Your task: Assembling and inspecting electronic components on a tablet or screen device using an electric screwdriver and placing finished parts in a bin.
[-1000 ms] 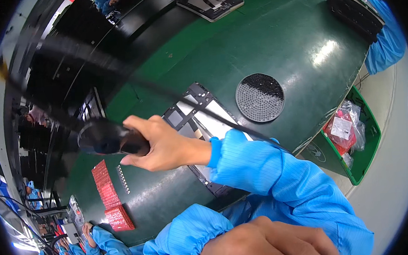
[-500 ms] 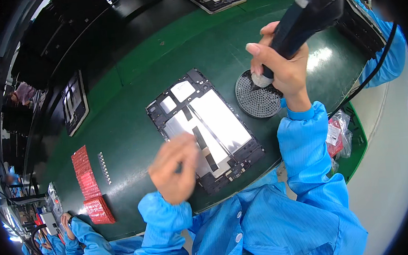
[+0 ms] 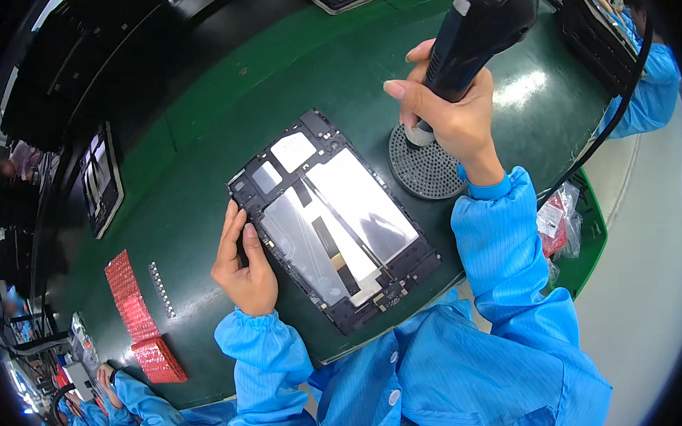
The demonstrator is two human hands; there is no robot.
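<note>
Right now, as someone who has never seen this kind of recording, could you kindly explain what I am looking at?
This is a wide fisheye view from a camera worn on a person's head, looking down at their own two hands, so straight edges curve. The left hand rests on the edge of an opened tablet frame lying on a green table. The right hand grips a black electric screwdriver, its tip down on a round perforated screw tray. Red strips lie further left, and a green bin holds small bags on the right.
</note>
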